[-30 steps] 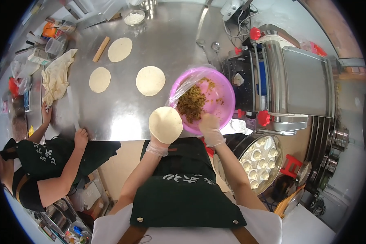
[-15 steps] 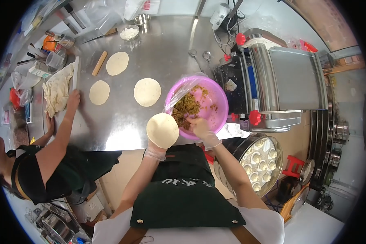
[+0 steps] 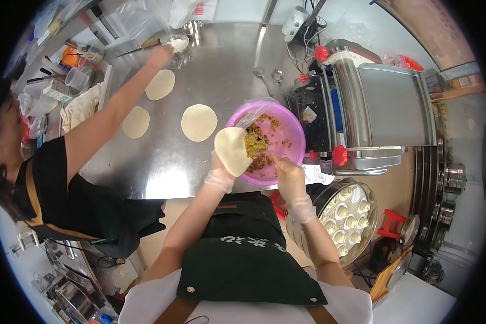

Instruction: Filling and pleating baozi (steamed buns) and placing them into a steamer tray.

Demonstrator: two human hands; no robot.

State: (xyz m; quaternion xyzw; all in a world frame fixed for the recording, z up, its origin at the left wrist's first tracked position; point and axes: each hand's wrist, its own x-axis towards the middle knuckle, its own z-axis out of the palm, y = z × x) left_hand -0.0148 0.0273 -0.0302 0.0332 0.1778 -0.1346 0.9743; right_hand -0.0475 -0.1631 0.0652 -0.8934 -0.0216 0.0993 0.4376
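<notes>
1. Supporting a flat dough round (image 3: 233, 150) from below, the left hand (image 3: 217, 166) sits at the near left side of the bowl; its fingers are mostly hidden under the dough, so how far open they are cannot be told.
2. The right hand (image 3: 290, 179) is over the near right part of the bowl, its fingers drawn together and pointing toward the filling; whether they pinch anything is not clear. Clear plastic gloves wrap both wrists.
3. The held dough tilts, its right edge overlapping the bowl's rim in this view, right beside a clump of greenish-brown filling (image 3: 256, 144).
4. The pink bowl (image 3: 295, 127) stands on the steel worktop (image 3: 235, 59), with clear plastic film (image 3: 252, 114) over its left side.
5. Left of the bowl, three more dough rounds lie apart from one another: one near (image 3: 199, 122), two farther left (image 3: 160, 85) (image 3: 136, 122).
6. Beyond these, a co-worker's blurred hand (image 3: 161, 55) reaches near a small bowl of white stuff (image 3: 177, 43); its grip cannot be told.
7. To the right stand a roller machine (image 3: 356, 105) and, nearer, a round tray of shaped white pieces (image 3: 368, 236).
</notes>
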